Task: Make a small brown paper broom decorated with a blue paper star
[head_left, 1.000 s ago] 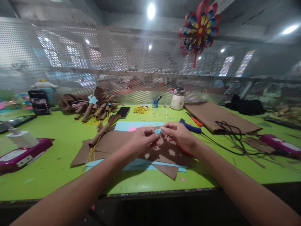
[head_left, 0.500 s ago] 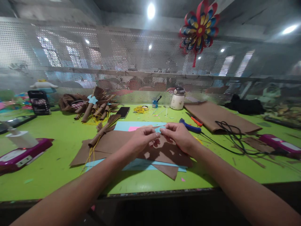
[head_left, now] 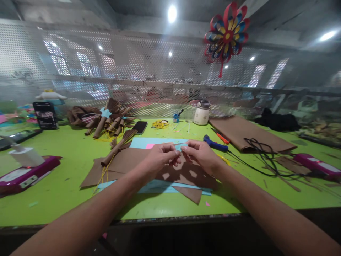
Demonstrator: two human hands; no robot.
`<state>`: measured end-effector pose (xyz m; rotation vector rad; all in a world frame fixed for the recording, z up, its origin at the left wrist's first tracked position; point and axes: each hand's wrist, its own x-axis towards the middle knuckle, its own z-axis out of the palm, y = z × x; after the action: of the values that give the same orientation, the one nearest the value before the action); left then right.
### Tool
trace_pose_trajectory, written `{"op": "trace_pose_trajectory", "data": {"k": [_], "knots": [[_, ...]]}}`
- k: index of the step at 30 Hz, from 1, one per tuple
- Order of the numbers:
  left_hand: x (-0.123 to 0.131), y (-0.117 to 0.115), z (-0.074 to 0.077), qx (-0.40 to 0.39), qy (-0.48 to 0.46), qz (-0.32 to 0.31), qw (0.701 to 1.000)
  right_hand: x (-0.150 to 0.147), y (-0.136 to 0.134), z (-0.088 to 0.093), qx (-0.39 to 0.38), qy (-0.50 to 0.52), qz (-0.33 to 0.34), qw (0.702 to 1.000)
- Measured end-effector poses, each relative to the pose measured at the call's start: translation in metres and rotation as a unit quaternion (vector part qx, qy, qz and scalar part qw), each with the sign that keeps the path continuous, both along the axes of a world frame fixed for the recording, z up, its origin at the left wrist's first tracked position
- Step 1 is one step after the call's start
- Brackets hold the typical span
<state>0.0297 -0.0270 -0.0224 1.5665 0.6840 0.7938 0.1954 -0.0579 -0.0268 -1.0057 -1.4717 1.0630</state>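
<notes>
A small light-blue paper piece (head_left: pixel 180 147) is pinched between both hands, partly hidden by the fingertips. My left hand (head_left: pixel 164 156) is closed on its left side, and my right hand (head_left: pixel 200 153) grips it from the right. Under the hands lie brown paper sheets (head_left: pixel 135 160), with light-blue sheets (head_left: pixel 157 186) showing beneath their front edge. On the left of the brown paper rests a rolled brown paper bundle (head_left: pixel 117 149) with yellow string.
A blue glue gun (head_left: pixel 215 143) with a black cable and an orange cutter (head_left: pixel 222 138) lie right of the hands. Behind stand a white jar (head_left: pixel 201 113) and a blue pot (head_left: pixel 176 118). More brown rolls (head_left: pixel 106 122) are back left; purple power strips (head_left: pixel 32 174) flank the table.
The hands stay nearly in place, the fingers shifting slightly on the blue piece. More of a yellow object shows beside my right wrist. The view has shifted slightly.
</notes>
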Motion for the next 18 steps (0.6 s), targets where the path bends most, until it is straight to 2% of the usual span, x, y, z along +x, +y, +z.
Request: {"op": "trace_pose_trajectory", "data": {"k": [3, 7, 11, 18], "knots": [[-0.0011, 0.0003, 0.0, 0.003, -0.003, -0.013, 1.0, 0.0011, -0.0008, 0.0021, 0.006, -0.006, 0.03, 1.0], [-0.0006, -0.0012, 0.0013, -0.002, -0.025, -0.024, 0.999, -0.0008, -0.0013, 0.0021, 0.023, -0.015, 0.004, 1.0], [0.0016, -0.0013, 0.0012, 0.018, -0.011, -0.008, 1.0, -0.0029, -0.0006, 0.0011, 0.033, -0.024, -0.038, 0.998], [0.0007, -0.0019, 0.0046, 0.058, 0.031, -0.008, 0.998, 0.0018, -0.0008, 0.0054, 0.012, 0.007, -0.016, 1.0]]}}
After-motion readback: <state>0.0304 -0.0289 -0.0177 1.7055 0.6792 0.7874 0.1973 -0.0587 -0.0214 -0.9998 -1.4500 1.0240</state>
